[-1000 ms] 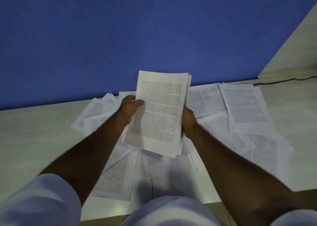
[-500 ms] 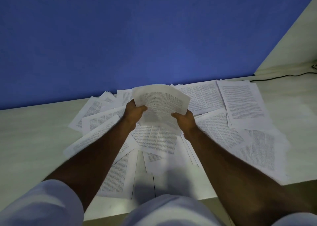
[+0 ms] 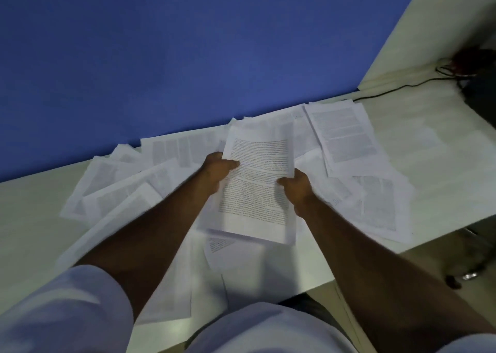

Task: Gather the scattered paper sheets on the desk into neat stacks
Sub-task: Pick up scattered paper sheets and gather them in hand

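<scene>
I hold a small stack of printed sheets (image 3: 257, 189) between both hands, lying nearly flat just above the desk. My left hand (image 3: 217, 171) grips its left edge, thumb on top. My right hand (image 3: 298, 189) grips its right edge. Several loose printed sheets lie scattered around it: a fan of sheets at the left (image 3: 112, 189), sheets along the back (image 3: 182, 148), a sheet at the back right (image 3: 343, 135), overlapping sheets at the right (image 3: 375, 205) and sheets near the front edge (image 3: 230, 256). The picture is blurred by motion.
The pale desk (image 3: 32, 218) meets a blue wall (image 3: 188, 57) at the back. A black cable (image 3: 402, 88) runs along the back right toward a dark object (image 3: 480, 95). The desk's right edge drops to the floor, where a chair base (image 3: 467, 276) shows.
The stack, upright in front of me a second ago, has been tipped forward and laid down flat. The view has turned to the right, showing the desk's right edge and the floor.
</scene>
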